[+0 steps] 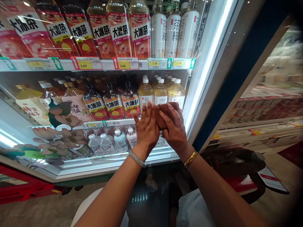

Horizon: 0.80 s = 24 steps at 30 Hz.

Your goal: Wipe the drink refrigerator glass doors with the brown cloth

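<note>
The two hands meet before the cooler's glass door (71, 138), the left hand (147, 127) flat against it, the right hand (174, 127) just beside it pressing a cloth (165, 112) to the glass. Behind the glass, bottles (161, 91) stand at the right end of the middle shelf (113, 123), more bottles on the shelf above. A basket (236, 164) sits on the floor to the right.

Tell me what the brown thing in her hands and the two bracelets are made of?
The brown cloth looks like soft, matte fabric; it folds under the right hand. The left bracelet looks like pale, glossy jade or glass. The right bracelet shines yellow, probably gold-coloured metal.
</note>
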### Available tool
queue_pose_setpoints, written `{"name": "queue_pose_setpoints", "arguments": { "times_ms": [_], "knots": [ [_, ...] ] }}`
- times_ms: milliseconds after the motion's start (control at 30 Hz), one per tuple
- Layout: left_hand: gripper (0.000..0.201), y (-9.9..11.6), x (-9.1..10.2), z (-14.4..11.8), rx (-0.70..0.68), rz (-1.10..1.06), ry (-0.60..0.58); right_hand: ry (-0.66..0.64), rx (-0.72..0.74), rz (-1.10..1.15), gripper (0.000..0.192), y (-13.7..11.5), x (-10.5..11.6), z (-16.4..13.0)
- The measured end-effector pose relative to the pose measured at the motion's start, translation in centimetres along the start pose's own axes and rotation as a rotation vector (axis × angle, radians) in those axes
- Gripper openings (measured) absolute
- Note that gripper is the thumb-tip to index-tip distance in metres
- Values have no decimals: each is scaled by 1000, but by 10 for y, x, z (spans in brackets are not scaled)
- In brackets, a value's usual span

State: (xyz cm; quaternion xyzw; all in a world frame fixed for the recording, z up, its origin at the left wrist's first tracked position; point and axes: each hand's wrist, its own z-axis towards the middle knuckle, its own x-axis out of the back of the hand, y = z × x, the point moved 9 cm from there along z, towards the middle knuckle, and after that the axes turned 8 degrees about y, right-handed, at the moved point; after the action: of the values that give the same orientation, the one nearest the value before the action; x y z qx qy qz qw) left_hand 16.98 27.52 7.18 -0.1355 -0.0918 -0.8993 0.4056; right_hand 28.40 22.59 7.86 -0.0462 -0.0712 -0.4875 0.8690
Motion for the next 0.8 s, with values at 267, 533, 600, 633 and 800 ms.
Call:
{"name": "queue_pose_setpoints", "arguments": {
  "times_ms": [267, 533, 600, 633, 800],
  "knots": [
    [69, 2, 4, 1, -5, 1, 17, 41, -51, -9, 69, 12, 10, 5],
    [76, -12, 11, -1, -13, -22, -8, -10, -27, -12, 75, -11, -10, 10],
    [74, -15, 16, -1, -14, -32, 12, -34, 10, 4, 74, -13, -10, 4],
    [73, -17, 18, 0, -11, -34, 22, -40, 22, 10, 73, -12, -10, 1],
    [70, -32, 28, 3, 70, 40, 54, 24, -36, 4, 71, -5, -2, 10]
  ]
}}
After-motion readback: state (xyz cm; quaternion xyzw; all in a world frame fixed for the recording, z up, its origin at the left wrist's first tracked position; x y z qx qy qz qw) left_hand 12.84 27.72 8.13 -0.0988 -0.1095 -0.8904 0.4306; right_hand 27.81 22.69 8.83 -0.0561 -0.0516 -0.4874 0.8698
